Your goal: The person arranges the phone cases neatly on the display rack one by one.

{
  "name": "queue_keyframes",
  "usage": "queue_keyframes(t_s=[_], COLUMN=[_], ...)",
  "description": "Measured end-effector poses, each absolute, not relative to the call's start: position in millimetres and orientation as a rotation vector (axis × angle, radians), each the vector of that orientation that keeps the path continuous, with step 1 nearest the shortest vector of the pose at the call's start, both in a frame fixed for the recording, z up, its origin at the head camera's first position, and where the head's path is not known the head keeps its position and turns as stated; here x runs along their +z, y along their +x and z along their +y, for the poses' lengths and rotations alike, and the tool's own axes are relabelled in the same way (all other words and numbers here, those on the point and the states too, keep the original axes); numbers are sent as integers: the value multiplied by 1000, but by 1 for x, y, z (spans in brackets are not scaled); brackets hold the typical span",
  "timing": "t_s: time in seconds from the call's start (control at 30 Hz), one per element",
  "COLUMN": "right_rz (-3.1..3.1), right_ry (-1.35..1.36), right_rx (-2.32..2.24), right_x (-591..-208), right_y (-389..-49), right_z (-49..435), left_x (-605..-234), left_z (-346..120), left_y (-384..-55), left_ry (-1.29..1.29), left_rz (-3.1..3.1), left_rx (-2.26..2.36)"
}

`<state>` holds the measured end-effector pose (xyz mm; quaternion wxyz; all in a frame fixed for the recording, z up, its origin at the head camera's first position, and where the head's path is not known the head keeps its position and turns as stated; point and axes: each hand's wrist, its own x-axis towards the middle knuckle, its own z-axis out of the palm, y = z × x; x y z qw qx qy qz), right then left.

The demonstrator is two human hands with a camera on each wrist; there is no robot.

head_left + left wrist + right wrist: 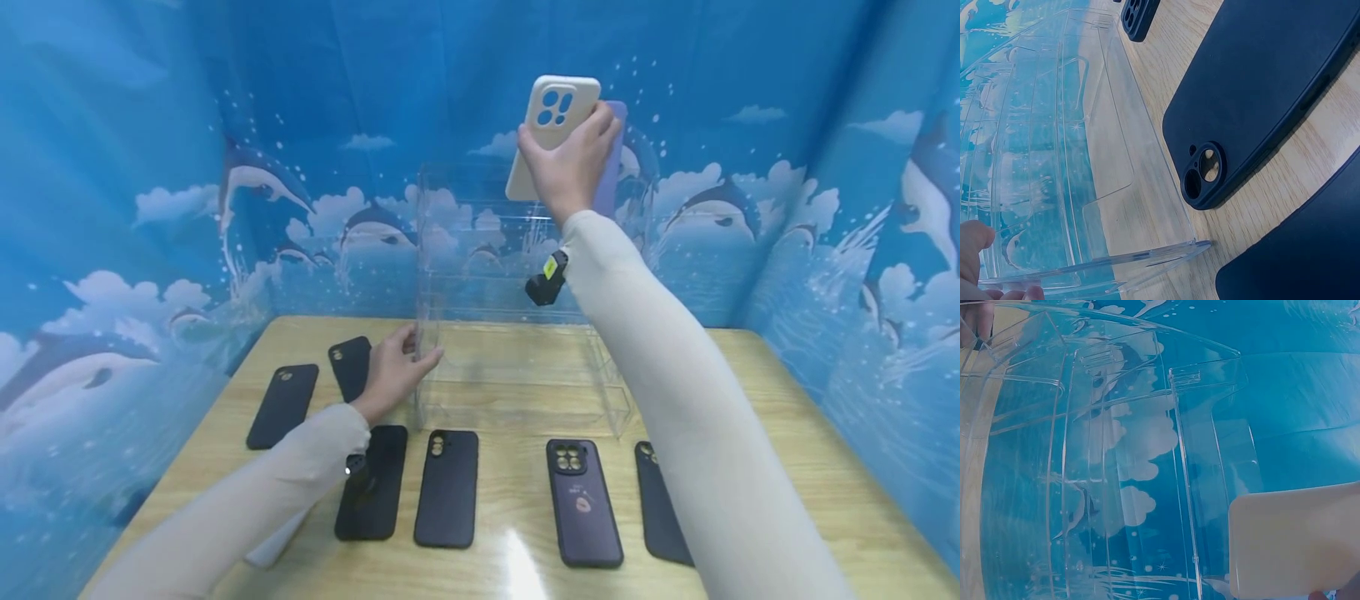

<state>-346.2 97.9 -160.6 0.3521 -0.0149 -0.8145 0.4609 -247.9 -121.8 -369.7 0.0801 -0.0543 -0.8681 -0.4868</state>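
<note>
My right hand point(573, 167) holds a white phone case point(531, 162) by its side edges, cutouts up, at the top of a clear acrylic display rack point(525, 412). In the right wrist view the case's plain lower end point(1291, 544) is beside the rack's upper tier. A lilac phone case point(613, 171) stands upright just behind, partly covered by the hand. Low on the rack's left side panel, my left hand point(393, 371) grips the edge, thumb in front. In the left wrist view, its thumb and fingertips lie on either side of that clear panel point(1147, 253).
Black phone cases lie on the wooden table point(517, 492) left of the rack point(283, 406) and before it point(446, 489). One dark case point(585, 504) bears a small picture. A pale object point(279, 540) shows under the left forearm. Blue dolphin-print curtain point(337, 83) surrounds the table.
</note>
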Motion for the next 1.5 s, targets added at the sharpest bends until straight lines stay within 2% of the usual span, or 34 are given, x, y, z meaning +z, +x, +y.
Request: queue_keyframes(t_s=[1.5], right_rz=[-2351], right_ry=[-114], right_rx=[1083], right_x=[-160], right_y=[-356], right_z=[84], left_x=[-374], left_z=[-123], left_y=[-250], left_ry=[-171], left_rz=[-2595], left_rx=[-1426])
